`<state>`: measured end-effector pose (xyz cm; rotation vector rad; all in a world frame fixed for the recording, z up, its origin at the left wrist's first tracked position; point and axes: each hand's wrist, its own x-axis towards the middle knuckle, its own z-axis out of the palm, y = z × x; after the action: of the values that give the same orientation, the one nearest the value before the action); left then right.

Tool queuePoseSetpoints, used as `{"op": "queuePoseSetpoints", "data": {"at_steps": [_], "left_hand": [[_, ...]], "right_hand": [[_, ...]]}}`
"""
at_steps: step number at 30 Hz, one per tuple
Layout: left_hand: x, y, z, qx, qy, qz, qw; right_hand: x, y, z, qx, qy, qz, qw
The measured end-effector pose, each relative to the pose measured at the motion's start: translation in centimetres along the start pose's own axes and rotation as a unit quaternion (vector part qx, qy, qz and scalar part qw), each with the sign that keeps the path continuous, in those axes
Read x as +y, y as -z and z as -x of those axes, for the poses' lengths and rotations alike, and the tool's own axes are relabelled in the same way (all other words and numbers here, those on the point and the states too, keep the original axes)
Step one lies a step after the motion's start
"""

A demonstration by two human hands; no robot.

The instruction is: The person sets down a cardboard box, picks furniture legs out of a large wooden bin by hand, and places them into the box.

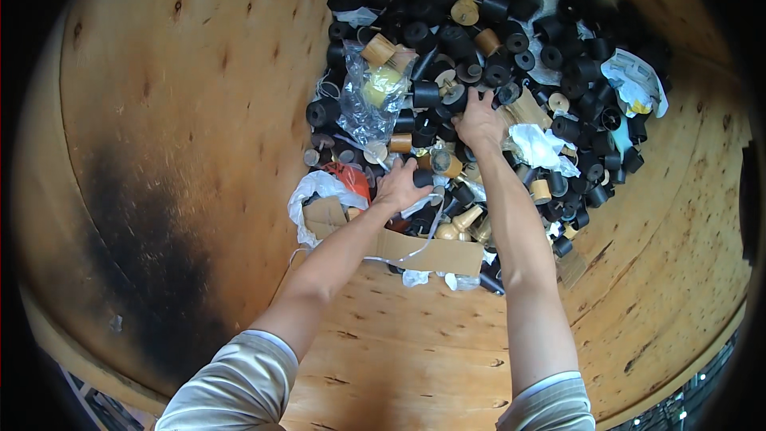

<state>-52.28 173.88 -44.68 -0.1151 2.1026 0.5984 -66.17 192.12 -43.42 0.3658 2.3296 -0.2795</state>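
Observation:
My left hand (396, 186) is at the near side of a heap of loose parts, its thumb and fingers around a short black cylinder (423, 178). Farther in and to the right, my right hand (481, 123) reaches into the heap. Its fingers bend down over a black cylindrical piece whose shape is mostly hidden. Many pieces around both hands are black cylinders with a centre hole or bolt (425, 94). Wooden ones lie among them, such as a light wooden block (378, 49) and a tan cylinder (445, 163) between my hands.
A clear plastic bag (369, 104) lies left of the hands, white crumpled plastic (538, 148) to the right. Cardboard strip (435, 255), orange plastic (351, 178) and pale turned wooden legs (459, 226) sit at the near edge. Tall plywood walls (183, 72) enclose the heap.

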Motion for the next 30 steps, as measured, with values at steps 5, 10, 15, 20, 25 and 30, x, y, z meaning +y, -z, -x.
{"op": "queuePoseSetpoints", "data": {"at_steps": [5, 10, 15, 20, 25, 30], "left_hand": [[-2.6, 0.0, 1.3, -0.055, -0.038, -0.019, 0.998], [-4.1, -1.0, 3.2, 0.117, -0.099, -0.04, 0.987], [-1.4, 6.0, 1.8, 0.112, -0.214, 0.022, 0.97], [2.2, 9.6, -3.9, 0.051, -0.23, -0.342, 0.91], [4.2, 11.3, -5.8, -0.084, -0.187, -0.37, 0.906], [1.8, 9.5, -3.2, -0.028, -0.25, -0.342, 0.905]], "right_hand": [[2.1, -0.4, 0.3, 0.037, 0.037, -0.057, 0.997], [-2.0, 2.0, 2.2, 0.099, 0.268, -0.061, 0.956], [-4.8, -1.2, -1.7, 0.027, 0.216, 0.0, 0.976], [-0.6, -0.1, 2.2, 0.058, 0.145, -0.235, 0.959], [9.6, -4.8, 10.2, -0.157, 0.203, -0.081, 0.963], [10.2, -9.2, 12.4, -0.271, 0.186, 0.097, 0.939]]}}
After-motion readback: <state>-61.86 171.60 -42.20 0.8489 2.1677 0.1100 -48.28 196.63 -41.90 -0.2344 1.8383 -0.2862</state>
